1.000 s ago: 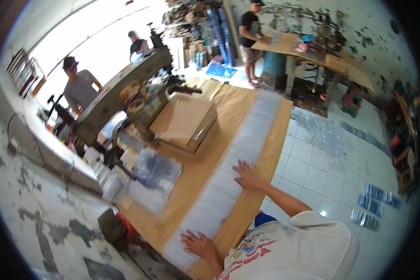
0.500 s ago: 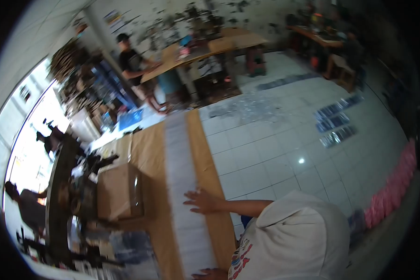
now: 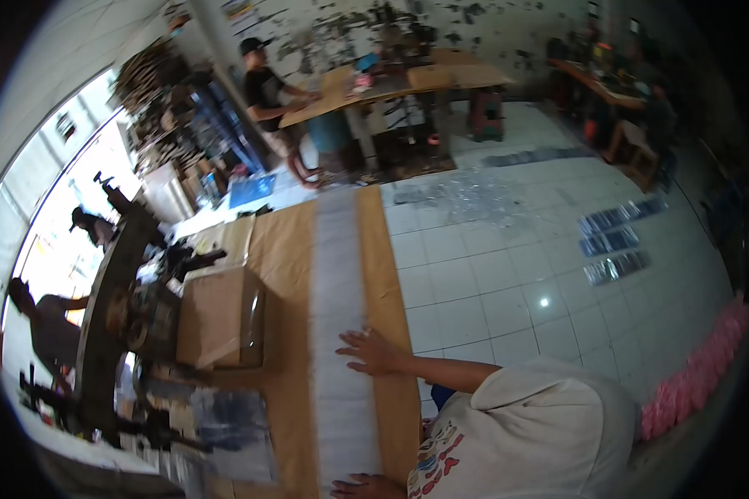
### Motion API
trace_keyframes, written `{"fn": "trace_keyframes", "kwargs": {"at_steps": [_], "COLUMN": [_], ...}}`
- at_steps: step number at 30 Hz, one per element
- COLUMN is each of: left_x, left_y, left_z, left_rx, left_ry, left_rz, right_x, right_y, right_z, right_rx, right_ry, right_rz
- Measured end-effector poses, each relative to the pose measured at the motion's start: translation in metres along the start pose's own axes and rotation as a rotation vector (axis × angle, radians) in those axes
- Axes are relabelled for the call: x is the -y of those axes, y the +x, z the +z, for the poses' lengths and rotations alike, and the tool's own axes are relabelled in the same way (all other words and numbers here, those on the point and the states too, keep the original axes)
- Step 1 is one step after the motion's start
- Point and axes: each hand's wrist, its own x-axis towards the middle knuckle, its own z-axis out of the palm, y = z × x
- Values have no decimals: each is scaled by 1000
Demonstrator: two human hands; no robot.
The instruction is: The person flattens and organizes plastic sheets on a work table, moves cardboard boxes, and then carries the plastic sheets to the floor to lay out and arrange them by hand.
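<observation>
A long strip of whitish, translucent sheet (image 3: 339,283) runs lengthwise over a brown-covered table (image 3: 291,349). My right hand (image 3: 373,351) rests flat on the strip's near edge, fingers spread. Lower down, at the bottom of the view, my left hand (image 3: 368,487) also lies on the strip with its fingers stretched out; part of it is cut off by the frame. Neither hand grips anything. Beyond the strip stands a taped cardboard box (image 3: 218,320). Clear plastic sheets with dark parts (image 3: 233,428) lie near the box.
A dark machine (image 3: 112,308) stands along the table's far side, with a person (image 3: 50,328) behind it. Another person (image 3: 268,100) stands at a brown-topped table (image 3: 391,87). Plastic packs (image 3: 612,241) lie on the tiled floor (image 3: 508,283); pink bundles (image 3: 699,374) are at right.
The camera view has shifted, so the room appears farther right. Both hands stay flat on the strip, and my left hand shows slightly more. Another person has come into view beyond the machine.
</observation>
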Motion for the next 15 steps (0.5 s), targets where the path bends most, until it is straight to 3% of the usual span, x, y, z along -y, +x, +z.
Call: {"fn": "trace_keyframes", "kwargs": {"at_steps": [4, 9, 13, 15], "left_x": [-14, -2, 38, 26], "left_y": [11, 4, -12, -8], "left_z": [-27, -11, 62, 62], "left_rx": [116, 0, 15, 13], "left_ry": [63, 110, 244, 190], "left_rz": [-65, -48, 200, 306], "right_x": [3, 1, -7, -4], "right_y": [-1, 0, -2, -4], "right_z": [-4, 1, 14, 15], "right_rx": [1, -52, -73, -133], "right_ry": [4, 5, 19, 43], "right_rz": [9, -5, 2, -6]}}
